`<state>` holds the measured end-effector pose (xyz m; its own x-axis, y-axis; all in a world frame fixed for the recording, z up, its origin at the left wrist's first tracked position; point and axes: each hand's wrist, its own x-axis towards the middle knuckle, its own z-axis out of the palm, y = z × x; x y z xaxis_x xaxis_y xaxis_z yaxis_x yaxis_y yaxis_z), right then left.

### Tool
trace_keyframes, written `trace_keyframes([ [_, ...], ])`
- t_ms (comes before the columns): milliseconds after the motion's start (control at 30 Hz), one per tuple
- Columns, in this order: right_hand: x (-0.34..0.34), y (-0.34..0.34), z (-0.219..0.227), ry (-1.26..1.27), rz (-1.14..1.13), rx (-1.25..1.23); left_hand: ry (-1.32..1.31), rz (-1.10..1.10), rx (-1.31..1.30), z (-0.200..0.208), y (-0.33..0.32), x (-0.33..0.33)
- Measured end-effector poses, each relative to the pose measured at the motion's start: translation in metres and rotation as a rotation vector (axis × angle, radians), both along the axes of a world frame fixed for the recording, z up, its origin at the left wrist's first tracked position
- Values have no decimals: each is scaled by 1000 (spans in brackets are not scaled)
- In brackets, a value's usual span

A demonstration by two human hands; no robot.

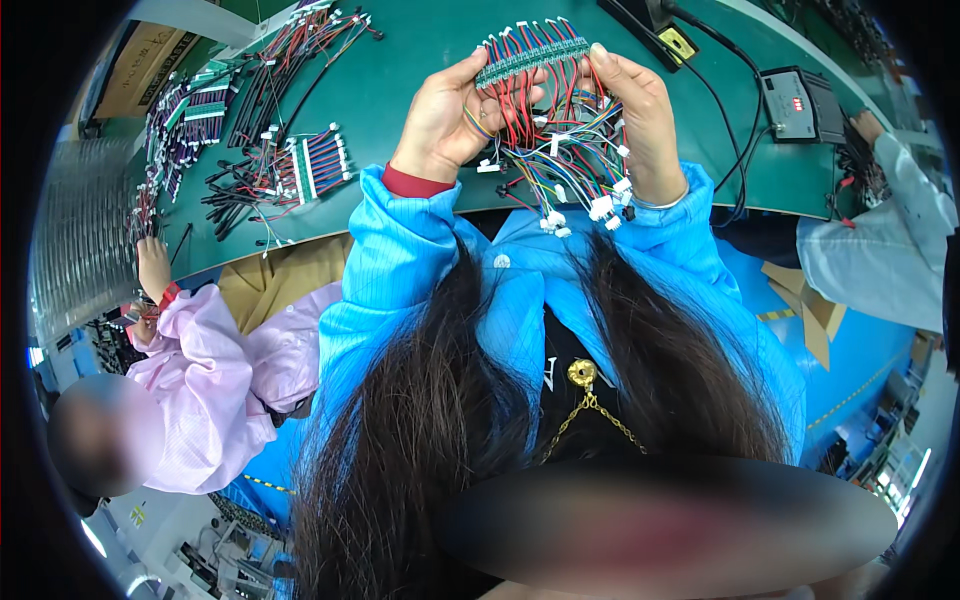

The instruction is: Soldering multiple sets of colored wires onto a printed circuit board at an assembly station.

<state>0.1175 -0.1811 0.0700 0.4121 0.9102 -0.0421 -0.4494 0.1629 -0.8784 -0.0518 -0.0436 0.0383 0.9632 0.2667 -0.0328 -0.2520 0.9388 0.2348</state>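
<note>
Between my two hands a strip of small green circuit boards [533,62] is held up above the green table. Its left end is pinched by my left hand [447,112], thumb on top, with colored wires running by the palm. At the right end, my right hand [637,115] grips the strip between thumb and fingers. Red and black wires rise and drop from the boards. Below them hangs a bundle of multicolored wires [567,160] with white connectors [601,208], reaching toward the table's near edge. Some of my fingers are hidden behind the wires.
Wired board bundles [307,170] lie on the green table [400,40] to the left, with more wire piles [290,70] behind. A grey device with a red display [797,105] and black cables stand right. Co-workers in pink [205,370] and pale blue [870,240] sleeves work at either side.
</note>
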Motion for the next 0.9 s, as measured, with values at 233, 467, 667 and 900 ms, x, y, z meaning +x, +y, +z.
trace_keyframes([
  [233, 3, -1, 0, 11, 3, -6, 35, 21, -6, -3, -1, 3],
  [467, 2, -3, 1, -13, -26, -32, 16, -37, -18, -7, 2, 3],
  [667, 2, -3, 1, -8, -29, -20, 39, -19, -10, -6, 1, 3],
  [900, 4, -2, 0, -19, -11, -12, 39, -15, -4, -6, 1, 3],
])
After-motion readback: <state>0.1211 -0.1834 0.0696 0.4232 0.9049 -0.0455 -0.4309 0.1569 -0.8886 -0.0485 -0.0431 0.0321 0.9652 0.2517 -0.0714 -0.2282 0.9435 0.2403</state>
